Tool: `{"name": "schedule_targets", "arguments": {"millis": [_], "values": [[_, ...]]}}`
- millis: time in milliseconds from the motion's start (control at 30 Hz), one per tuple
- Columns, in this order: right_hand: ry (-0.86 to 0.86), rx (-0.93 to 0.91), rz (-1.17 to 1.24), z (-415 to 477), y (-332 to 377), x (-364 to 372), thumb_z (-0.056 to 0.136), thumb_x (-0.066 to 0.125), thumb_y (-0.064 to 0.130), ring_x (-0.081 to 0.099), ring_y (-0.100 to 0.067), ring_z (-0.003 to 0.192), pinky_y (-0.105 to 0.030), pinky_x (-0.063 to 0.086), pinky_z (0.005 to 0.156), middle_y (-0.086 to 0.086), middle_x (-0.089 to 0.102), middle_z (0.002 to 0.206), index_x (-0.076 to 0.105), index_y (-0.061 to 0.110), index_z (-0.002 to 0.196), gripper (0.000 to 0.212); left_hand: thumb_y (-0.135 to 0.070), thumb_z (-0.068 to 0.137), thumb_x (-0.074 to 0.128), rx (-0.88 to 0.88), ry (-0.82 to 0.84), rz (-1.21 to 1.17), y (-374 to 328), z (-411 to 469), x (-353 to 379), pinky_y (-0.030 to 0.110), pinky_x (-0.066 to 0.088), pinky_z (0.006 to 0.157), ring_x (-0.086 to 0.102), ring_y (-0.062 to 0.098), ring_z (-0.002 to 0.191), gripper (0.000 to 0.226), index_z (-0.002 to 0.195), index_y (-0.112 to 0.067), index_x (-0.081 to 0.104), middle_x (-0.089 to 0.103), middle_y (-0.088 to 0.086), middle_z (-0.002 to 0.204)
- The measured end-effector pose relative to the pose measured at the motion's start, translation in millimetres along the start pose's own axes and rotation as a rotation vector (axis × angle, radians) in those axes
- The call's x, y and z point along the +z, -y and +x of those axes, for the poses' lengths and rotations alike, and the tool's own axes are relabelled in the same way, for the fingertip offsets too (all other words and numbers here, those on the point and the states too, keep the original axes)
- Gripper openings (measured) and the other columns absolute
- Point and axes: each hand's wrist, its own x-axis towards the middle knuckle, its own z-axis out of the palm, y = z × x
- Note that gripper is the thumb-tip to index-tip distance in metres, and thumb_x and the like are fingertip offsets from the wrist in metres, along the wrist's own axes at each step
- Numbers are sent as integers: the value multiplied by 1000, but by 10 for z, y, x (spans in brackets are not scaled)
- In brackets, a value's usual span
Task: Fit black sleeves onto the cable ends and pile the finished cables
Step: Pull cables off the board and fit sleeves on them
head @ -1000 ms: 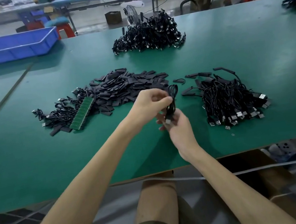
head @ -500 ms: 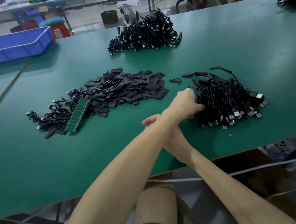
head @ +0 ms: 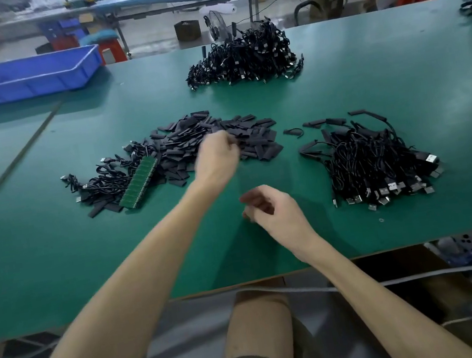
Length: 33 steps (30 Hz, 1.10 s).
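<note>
A heap of flat black sleeves (head: 253,137) lies mid-table. My left hand (head: 215,159) hovers over its near edge, blurred, fingers bent down toward the sleeves; whether it holds one I cannot tell. My right hand (head: 270,209) hangs just above the table nearer to me, fingers loosely curled and holding nothing. To the right is the pile of sleeved cables (head: 380,162) with their USB plugs facing me. A smaller bunch of bare cables (head: 102,184) lies left of the sleeves, beside a green strip of circuit boards (head: 139,183).
A large heap of black cables (head: 243,57) sits at the far side of the green table (head: 57,269). A blue plastic bin (head: 23,76) stands at the far left. A single loose sleeved cable end (head: 293,131) lies between the sleeves and the right pile.
My left hand carried a cable to the right pile, let go of it, and has swung left to the sleeve heap. My right hand released the cable and stayed near the table's front.
</note>
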Motion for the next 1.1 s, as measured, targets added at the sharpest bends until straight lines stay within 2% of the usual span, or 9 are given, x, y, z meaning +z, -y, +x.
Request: {"name": "schedule_targets", "arguments": {"millis": [100,233,433,533,633,800,900,1000,1100], "values": [[15,-8,-6,-16,-10,4,96,67,5,66,-10,80,-30,56,82,-7,75,92,71,16,104,14,-3,91,54,-232,-128,309,578,51,-308,51,37,108,46,40,125,33,123,4,53,49,25,134],[13,-13,-6,-20,-8,-1,97,67,6,65,-5,79,-27,56,82,-4,75,91,72,16,104,13,-16,96,62,-428,-70,456,1065,-51,-521,57,24,114,31,46,138,49,133,7,41,33,31,147],[3,-21,-15,-25,9,-4,97,67,5,66,-2,77,-27,56,81,-1,74,88,71,16,103,13,-14,92,72,-361,-184,435,1280,-74,-639,56,33,107,40,47,127,40,120,6,52,45,31,134],[-1,-13,0,-27,20,0,97,66,4,69,-14,83,-34,58,85,-2,75,88,72,14,103,13,-12,91,74,-343,-283,275,1252,-68,-731,55,32,108,40,46,126,41,122,7,54,45,31,133],[-3,-7,11,-23,21,-4,96,66,4,69,-19,87,-39,58,87,-3,75,88,72,14,103,13,-3,90,72,-238,-443,77,1117,-81,-822,44,33,109,37,39,126,50,134,6,50,44,27,133],[-3,-2,28,-14,2,-1,96,67,3,68,-12,82,-38,58,87,-3,75,87,72,15,102,14,-2,89,68,-9,-711,-153,726,-151,-1030,20,35,107,39,27,126,51,136,-4,48,39,13,132],[1,-7,37,-3,-14,-6,97,67,4,68,-8,80,-33,59,83,-1,75,87,72,15,103,13,-2,86,71,146,-694,-178,472,-266,-1102,15,33,110,40,24,126,55,136,-8,50,39,9,132],[-6,-7,67,15,-34,-10,99,66,7,69,-9,82,-27,57,80,-1,76,90,71,18,103,13,-3,83,76,246,-527,-118,270,-435,-1106,8,30,108,39,14,121,58,136,-10,52,41,3,128],[-54,4,185,24,-51,-20,103,64,17,69,-10,77,-22,53,69,-3,75,92,67,18,107,5,-2,81,77,268,-230,-28,179,-651,-967,28,36,112,39,16,118,60,137,-9,54,42,1,123]]}}
